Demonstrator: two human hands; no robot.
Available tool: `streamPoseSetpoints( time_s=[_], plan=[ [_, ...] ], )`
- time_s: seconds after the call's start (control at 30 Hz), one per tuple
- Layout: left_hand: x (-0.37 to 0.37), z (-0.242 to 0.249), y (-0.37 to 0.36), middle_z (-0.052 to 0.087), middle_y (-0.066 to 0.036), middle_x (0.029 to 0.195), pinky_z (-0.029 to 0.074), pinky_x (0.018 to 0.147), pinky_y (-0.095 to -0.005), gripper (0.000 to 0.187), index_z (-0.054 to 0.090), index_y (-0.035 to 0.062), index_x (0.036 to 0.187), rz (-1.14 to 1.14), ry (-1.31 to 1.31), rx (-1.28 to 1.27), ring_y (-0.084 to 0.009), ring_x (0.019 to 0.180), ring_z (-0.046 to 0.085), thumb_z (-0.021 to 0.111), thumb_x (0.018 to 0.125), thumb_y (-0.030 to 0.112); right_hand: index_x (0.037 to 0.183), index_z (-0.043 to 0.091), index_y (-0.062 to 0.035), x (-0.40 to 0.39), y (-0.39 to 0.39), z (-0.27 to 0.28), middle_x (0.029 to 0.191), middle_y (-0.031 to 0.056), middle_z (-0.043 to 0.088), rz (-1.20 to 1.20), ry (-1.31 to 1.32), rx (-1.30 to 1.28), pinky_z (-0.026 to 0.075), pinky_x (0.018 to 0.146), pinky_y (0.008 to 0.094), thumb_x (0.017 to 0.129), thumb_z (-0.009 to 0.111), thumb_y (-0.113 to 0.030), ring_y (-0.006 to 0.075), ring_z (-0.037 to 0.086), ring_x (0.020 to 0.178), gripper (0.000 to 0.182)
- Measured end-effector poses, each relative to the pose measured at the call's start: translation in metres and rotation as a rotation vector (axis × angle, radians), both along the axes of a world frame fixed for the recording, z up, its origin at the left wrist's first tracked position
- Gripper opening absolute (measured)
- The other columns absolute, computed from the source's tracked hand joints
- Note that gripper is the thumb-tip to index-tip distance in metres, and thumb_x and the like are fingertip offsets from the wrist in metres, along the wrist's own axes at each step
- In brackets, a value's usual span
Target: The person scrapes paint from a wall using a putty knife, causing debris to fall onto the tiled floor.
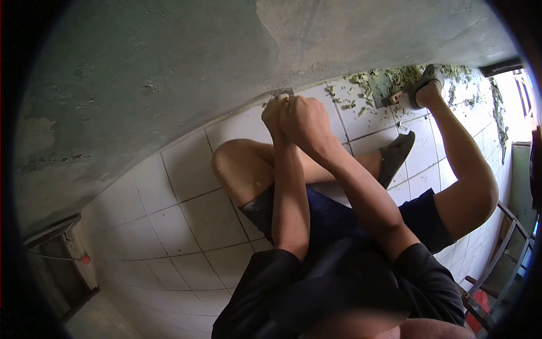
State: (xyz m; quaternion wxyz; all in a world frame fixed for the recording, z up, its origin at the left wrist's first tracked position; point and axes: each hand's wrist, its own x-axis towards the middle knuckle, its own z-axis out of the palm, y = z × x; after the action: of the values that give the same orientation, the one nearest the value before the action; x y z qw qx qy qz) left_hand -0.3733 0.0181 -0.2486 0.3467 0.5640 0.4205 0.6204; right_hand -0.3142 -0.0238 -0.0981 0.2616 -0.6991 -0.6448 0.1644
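Note:
Both hands are closed and pressed together in front of the wall's base. My left hand [274, 116] is a fist, partly overlapped by my right hand [307, 120], whose fingers are curled tight. Whatever lies inside the two fists is hidden. Just beyond the knuckles a small dark grey patch or piece [282, 91] shows against the wall [169, 62]; whether the hands touch it, I cannot tell. Under the forearms are my bent legs in dark shorts, above the white tiled floor [197, 220].
Green leafy scraps [361, 93] lie along the wall, around a grey slipper [426, 82] on one foot and a small brown object [396, 98]. Another grey shoe [397, 158] is nearer. A metal frame [499, 254] stands right, a dark opening [53, 271] left.

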Motion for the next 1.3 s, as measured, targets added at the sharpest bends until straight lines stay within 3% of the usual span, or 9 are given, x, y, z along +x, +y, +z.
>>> streamPoseSetpoints(
  time_s=[0.1,0.23,0.3,0.43,0.53,0.63,0.73,1.23,1.3],
  plan=[
    [-0.008,0.016,-0.003,0.054,-0.005,0.065,0.04,0.057,-0.0314,0.022,0.056,0.0089,0.072,-0.141,-0.547,-0.522,-0.0133,0.06,0.048,0.061,0.093,0.012,0.079,0.069,0.001,-0.001,-0.007,0.004,0.072,0.0286,0.066,-0.072,0.027,-0.041,0.056,0.064,0.0527,0.093,0.053,-0.02,0.0458,0.067,0.068,0.03],
    [-0.005,-0.019,0.004,0.052,-0.003,0.066,0.039,0.056,-0.0299,0.024,0.054,0.0082,0.073,-0.117,-0.101,-0.125,-0.0095,0.06,0.045,0.061,0.095,0.015,0.066,0.064,-0.0009,-0.002,-0.001,-0.02,0.063,0.0252,0.064,-0.057,0.029,0.093,0.056,0.056,0.0506,0.089,0.056,-0.018,0.0433,0.067,0.06,0.03],
    [0.003,0.057,-0.014,0.047,0.002,0.065,0.038,0.055,-0.0289,0.026,0.05,0.0086,0.072,0.05,-0.274,-0.212,-0.0085,0.06,0.044,0.061,0.096,0.01,0.07,0.063,-0.0013,-0.005,-0.012,0.008,0.061,0.0246,0.063,-0.102,0.026,0.075,0.055,0.055,0.0499,0.091,0.055,-0.018,0.0426,0.067,0.059,0.028],
    [-0.002,0.028,-0.012,0.043,0.005,0.065,0.037,0.053,-0.028,0.03,0.046,0.0099,0.071,-0.138,-0.694,-0.588,-0.0074,0.06,0.043,0.063,0.096,0.009,0.076,0.062,-0.0007,0.0,-0.01,-0.008,0.06,0.0245,0.062,-0.066,-0.033,0.039,0.055,0.054,0.0488,0.092,0.054,-0.017,0.0421,0.067,0.058,0.024],
    [0.002,0.071,-0.017,0.044,0.004,0.064,0.036,0.052,-0.0287,0.03,0.046,0.0094,0.071,-0.02,-0.359,-0.451,-0.0074,0.06,0.042,0.063,0.096,0.012,0.078,0.062,-0.0006,-0.001,-0.01,0.004,0.061,0.0252,0.063,-0.08,-0.005,0.044,0.055,0.054,0.0478,0.093,0.054,-0.017,0.0419,0.066,0.058,0.023],
    [-0.004,-0.007,-0.005,0.046,0.003,0.064,0.036,0.053,-0.0283,0.028,0.049,0.008,0.072,-0.271,-0.8,-0.506,-0.0074,0.06,0.042,0.063,0.096,0.013,0.075,0.061,-0.001,-0.001,-0.014,0.0,0.062,0.0256,0.063,-0.078,0.028,0.024,0.055,0.054,0.0483,0.093,0.054,-0.018,0.0425,0.066,0.058,0.026],
    [-0.001,0.031,-0.013,0.047,0.002,0.065,0.036,0.053,-0.0276,0.027,0.05,0.0073,0.073,0.177,-0.014,-0.073,-0.0073,0.061,0.042,0.063,0.096,0.014,0.074,0.061,-0.0011,0.0,-0.001,-0.011,0.062,0.0256,0.063,-0.027,0.012,0.072,0.055,0.055,0.0482,0.093,0.053,-0.019,0.0429,0.066,0.059,0.027],
    [-0.014,0.026,-0.009,0.045,-0.002,0.064,0.039,0.053,-0.0303,0.024,0.052,0.0072,0.076,-0.065,-0.529,-0.389,-0.0117,0.061,0.046,0.059,0.098,0.015,0.079,0.067,0.0006,-0.012,-0.004,0.012,0.068,0.0272,0.065,-0.041,0.075,-0.013,0.055,0.058,0.0514,0.094,0.052,-0.02,0.0452,0.066,0.063,0.03],
    [-0.02,0.011,-0.004,0.046,-0.001,0.065,0.04,0.054,-0.0303,0.024,0.052,0.0076,0.077,0.084,-0.091,-0.112,-0.0116,0.061,0.047,0.06,0.098,0.015,0.079,0.067,0.0003,-0.015,-0.012,0.016,0.068,0.027,0.065,-0.069,0.051,-0.01,0.055,0.059,0.0517,0.093,0.053,-0.021,0.0449,0.067,0.064,0.029]
  ],
)
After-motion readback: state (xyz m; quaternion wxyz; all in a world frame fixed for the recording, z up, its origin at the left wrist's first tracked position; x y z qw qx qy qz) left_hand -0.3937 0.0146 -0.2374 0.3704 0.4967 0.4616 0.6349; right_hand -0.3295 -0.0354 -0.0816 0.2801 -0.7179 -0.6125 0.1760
